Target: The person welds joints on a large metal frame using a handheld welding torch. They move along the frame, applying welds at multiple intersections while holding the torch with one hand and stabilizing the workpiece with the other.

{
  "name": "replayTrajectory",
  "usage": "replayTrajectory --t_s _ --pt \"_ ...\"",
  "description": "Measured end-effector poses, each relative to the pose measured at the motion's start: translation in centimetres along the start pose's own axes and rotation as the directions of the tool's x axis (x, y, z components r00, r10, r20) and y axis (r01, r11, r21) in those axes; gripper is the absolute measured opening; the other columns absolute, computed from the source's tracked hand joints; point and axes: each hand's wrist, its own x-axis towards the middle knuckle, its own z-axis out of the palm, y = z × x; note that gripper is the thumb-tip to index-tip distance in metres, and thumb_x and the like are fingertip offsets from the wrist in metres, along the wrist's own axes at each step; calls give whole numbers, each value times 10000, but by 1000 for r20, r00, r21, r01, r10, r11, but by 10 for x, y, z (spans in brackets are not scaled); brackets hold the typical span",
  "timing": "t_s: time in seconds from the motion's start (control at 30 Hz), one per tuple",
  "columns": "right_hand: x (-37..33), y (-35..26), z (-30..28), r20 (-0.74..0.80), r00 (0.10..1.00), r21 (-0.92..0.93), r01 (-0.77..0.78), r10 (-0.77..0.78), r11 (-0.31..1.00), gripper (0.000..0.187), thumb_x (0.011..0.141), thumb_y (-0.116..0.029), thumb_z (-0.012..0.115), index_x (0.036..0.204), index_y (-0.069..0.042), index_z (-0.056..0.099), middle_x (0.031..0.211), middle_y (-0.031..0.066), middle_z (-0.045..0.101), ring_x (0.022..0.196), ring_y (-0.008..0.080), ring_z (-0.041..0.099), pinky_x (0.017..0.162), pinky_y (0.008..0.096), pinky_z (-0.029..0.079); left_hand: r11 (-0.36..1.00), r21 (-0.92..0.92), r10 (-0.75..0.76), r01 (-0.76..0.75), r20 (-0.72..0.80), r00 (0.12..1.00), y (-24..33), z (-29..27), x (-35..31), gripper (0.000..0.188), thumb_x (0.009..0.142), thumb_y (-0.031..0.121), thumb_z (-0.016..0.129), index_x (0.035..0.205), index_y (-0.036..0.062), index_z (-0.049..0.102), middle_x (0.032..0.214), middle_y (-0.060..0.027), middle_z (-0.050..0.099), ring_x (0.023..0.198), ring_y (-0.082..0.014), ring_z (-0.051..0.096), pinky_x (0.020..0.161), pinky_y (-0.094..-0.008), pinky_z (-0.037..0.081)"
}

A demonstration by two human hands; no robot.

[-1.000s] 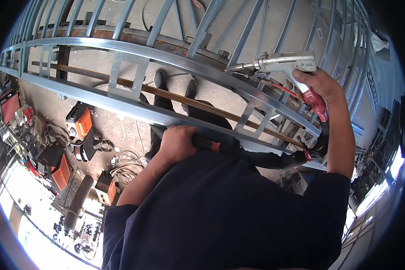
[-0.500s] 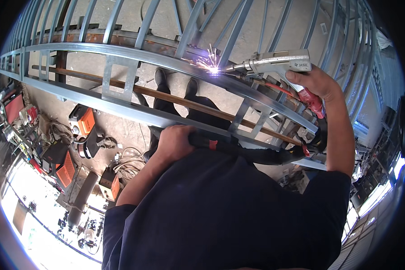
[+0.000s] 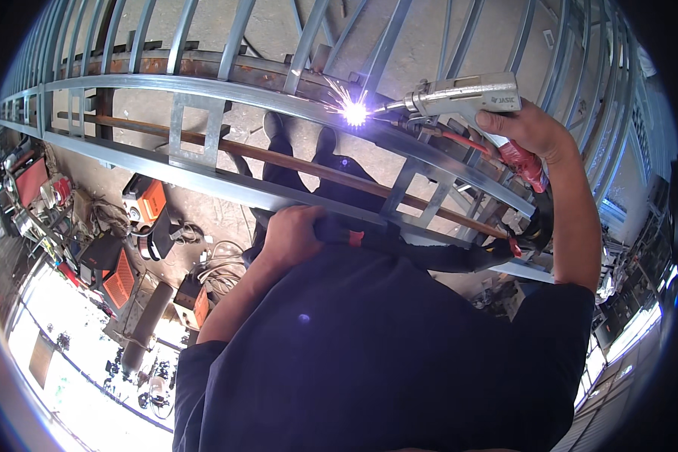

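My right hand (image 3: 529, 132) is wrapped around the red-taped handle of a silver welding gun (image 3: 465, 96). The gun's nozzle points left at the far rail of a grey metal frame (image 3: 267, 98), where a bright white-violet arc (image 3: 354, 114) throws sparks. From the gun, a thick black sleeved cable (image 3: 437, 257) loops down and runs left along the near rail (image 3: 211, 183). Its left end passes under my left hand (image 3: 295, 235), whose fingers curl over it beside that rail. A rusty brown bar (image 3: 301, 162) lies lengthwise between the two rails.
Several upright bars (image 3: 237, 38) extend beyond the far rail. On the floor at left are orange-and-black machines (image 3: 145, 200), coiled cables (image 3: 222, 264) and a gas cylinder (image 3: 147, 324). My shoes (image 3: 326, 141) show below the frame.
The arc and gun nozzle have shifted slightly left along the far rail, and the glow is larger. My left hand keeps its place on the cable.
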Motion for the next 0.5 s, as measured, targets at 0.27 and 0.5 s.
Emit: replayTrajectory --t_s 0.27,0.5 --pt "0 6 -3 7 1000 -5 20 -20 1000 514 914 -470 729 1156 -17 703 801 60 679 635 155 632 613 328 537 999 -34 11 -11 -7 1000 6 2 1 255 708 227 764 912 86 705 884 -141 711 898 -367 690 802 -480 546" --pt "-2 10 -6 -18 1000 29 -6 6 1000 562 887 -453 766 1214 -4 681 863 81 687 654 163 648 567 315 543 997 -69 37 -36 10 999 6 4 4 250 729 238 749 931 94 711 899 -150 717 900 -371 692 801 -478 547"
